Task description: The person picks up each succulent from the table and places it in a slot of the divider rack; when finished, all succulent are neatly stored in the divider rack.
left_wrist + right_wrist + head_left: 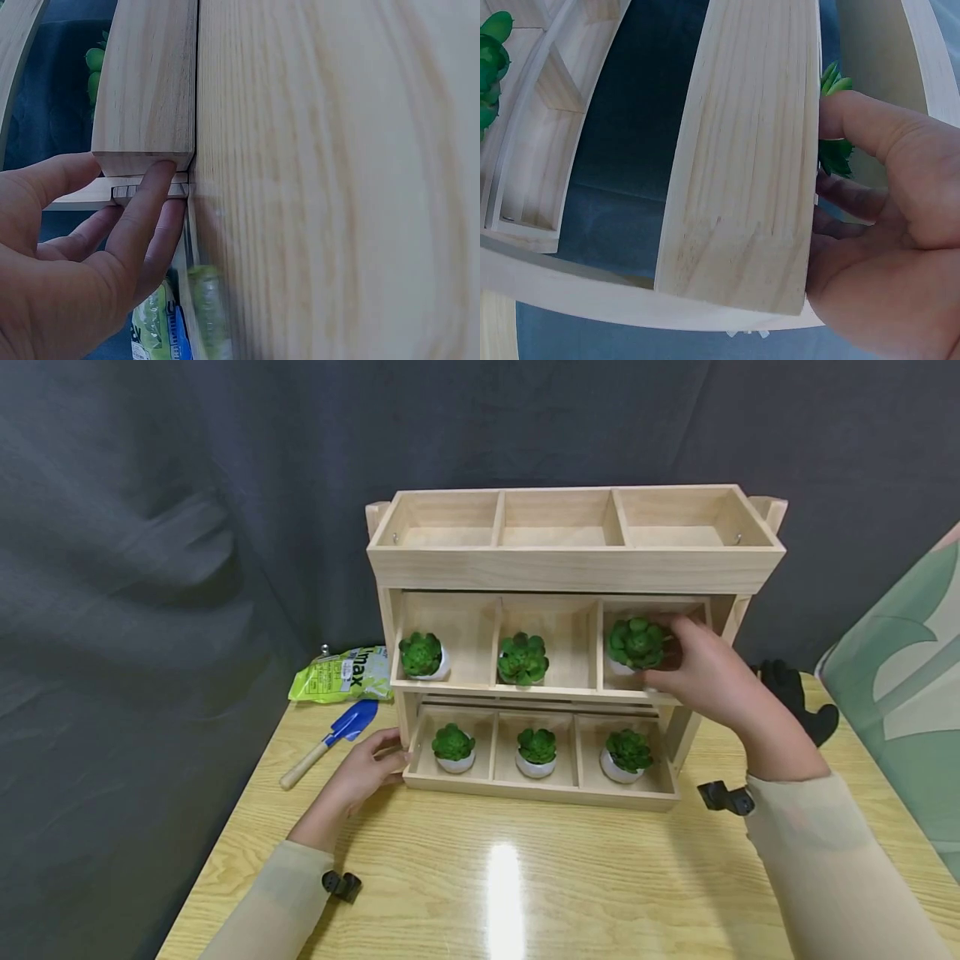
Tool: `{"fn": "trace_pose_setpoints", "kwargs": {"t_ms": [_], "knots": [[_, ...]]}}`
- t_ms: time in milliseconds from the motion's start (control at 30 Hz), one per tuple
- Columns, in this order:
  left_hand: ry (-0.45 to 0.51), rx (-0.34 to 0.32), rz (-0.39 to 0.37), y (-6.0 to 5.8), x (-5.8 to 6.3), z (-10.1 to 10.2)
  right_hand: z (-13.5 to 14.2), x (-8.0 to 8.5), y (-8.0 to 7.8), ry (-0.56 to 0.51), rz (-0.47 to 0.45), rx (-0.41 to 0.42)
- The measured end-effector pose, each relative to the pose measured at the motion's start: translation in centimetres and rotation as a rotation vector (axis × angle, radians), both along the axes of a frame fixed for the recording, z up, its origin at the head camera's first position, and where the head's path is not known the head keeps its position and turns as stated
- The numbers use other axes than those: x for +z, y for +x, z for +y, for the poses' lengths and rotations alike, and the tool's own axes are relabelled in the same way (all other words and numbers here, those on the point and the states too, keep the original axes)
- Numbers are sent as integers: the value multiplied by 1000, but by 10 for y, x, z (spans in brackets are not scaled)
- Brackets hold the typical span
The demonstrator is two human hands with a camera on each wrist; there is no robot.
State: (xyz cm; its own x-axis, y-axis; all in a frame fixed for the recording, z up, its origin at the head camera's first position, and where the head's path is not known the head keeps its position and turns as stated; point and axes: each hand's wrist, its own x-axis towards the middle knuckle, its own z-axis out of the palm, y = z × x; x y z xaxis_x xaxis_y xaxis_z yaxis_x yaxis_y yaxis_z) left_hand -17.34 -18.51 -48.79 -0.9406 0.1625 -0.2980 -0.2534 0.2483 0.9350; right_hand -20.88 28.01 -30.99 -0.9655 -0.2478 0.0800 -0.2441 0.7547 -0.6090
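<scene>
A tiered wooden plant stand (570, 560) has three divided trays. My right hand (701, 672) holds a small potted succulent (636, 643) in the right compartment of the middle tray. The right wrist view shows its green leaves (835, 157) beside the thumb, while the pot is hidden behind a tray board (742, 165). At the bottom tray's left end, my left hand (367, 772) rests its fingertips against the wood (142, 161). Two more succulents, left (422, 656) and centre (522, 658), sit in the middle tray. Each bottom compartment holds one in a white pot (536, 764).
A blue hand trowel (352, 721) with a wooden handle lies left of the stand. Behind it is a green-yellow bag (337, 677). Black gloves (795, 697) lie at the right. A dark curtain (525, 422) hangs behind the wood-grain table (585, 877).
</scene>
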Motion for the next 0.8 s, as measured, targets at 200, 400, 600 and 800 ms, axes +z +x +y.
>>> {"fn": "trace_pose_setpoints", "kwargs": {"t_ms": [200, 400, 600, 800], "knots": [[-3, -2, -3, 0, 1, 0, 4, 1, 6, 8, -31, 2], [-4, -2, -4, 0, 1, 0, 7, 2, 15, 38, -42, -10], [-2, -5, -2, 0, 2, 2, 9, 2, 22, 44, -13, -4], [-6, 12, -6, 2, 3, 2, 11, 1, 33, 38, 65, -19]]}}
